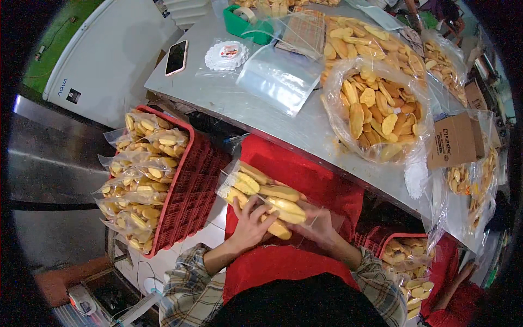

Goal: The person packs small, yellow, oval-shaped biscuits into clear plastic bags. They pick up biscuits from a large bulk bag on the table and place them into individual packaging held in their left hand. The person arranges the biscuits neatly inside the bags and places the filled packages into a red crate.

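Over the red apron on my lap is a clear plastic bag of oblong toasted bread slices (282, 204). My left hand (254, 220) grips its near side, with fingers spread over the plastic. At the bag's right end, my right hand (320, 225) holds the loose plastic; its fingers are blurred and partly behind the film. On the metal table (282, 126) in front of me stands a large open plastic bag (333, 122), full of loose bread slices (380, 106). Flat empty plastic bags (282, 75) lie left of it.
A red plastic crate (196, 188) with several filled bags (143, 175) stands at my left; another crate (404, 236) is at my right. The table holds a green tape dispenser (247, 26), a smartphone (176, 58), white doilies (226, 55) and a cardboard box (455, 141). Another person's arm (457, 282) shows at right.
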### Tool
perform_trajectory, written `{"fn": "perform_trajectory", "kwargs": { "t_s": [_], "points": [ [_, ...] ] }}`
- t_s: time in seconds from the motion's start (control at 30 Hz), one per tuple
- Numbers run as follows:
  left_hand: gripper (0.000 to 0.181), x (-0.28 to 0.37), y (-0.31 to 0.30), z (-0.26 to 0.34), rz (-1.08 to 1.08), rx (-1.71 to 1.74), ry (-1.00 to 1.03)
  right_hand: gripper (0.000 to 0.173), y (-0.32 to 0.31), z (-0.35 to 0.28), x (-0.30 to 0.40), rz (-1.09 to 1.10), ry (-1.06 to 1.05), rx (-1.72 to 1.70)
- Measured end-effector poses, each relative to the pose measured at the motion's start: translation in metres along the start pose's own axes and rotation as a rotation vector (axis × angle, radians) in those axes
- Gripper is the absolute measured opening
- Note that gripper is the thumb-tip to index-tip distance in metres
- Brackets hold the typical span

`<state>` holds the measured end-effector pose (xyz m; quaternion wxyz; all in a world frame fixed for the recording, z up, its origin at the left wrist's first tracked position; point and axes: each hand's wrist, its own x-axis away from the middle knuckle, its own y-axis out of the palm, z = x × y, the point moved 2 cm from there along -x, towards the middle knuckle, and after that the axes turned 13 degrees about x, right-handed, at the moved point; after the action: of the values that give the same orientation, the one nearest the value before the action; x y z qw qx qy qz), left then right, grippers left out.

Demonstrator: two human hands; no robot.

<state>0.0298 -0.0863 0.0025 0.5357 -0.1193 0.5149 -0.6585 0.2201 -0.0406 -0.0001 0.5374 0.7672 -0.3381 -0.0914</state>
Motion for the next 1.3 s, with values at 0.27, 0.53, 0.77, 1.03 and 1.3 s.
{"fn": "perform_trajectory", "kwargs": {
  "t_s": [0.27, 0.53, 0.77, 1.03, 1.3],
  "points": [
    [0.068, 0.015, 0.020, -0.011, 0.124, 0.146, -0.019, 0.068, 0.005, 0.000, -0.007, 0.154, 0.110, 0.373],
    [0.053, 0.001, -0.023, -0.052, 0.467, 0.339, -0.101, 0.045, -0.034, -0.039, -0.009, -0.233, 0.332, 1.189],
    [0.034, -0.072, -0.036, -0.068, 0.156, 0.360, -0.586, 0.081, -0.019, 0.000, -0.005, -0.136, 0.232, 1.114],
    [0.033, -0.071, -0.034, -0.074, 0.161, 0.436, -0.657, 0.071, -0.028, 0.022, -0.007, -0.039, 0.045, 0.698],
    [0.029, -0.078, -0.028, -0.077, 0.154, 0.336, -0.635, 0.059, -0.015, 0.015, -0.002, 0.067, 0.245, 1.054]
  ]
}}
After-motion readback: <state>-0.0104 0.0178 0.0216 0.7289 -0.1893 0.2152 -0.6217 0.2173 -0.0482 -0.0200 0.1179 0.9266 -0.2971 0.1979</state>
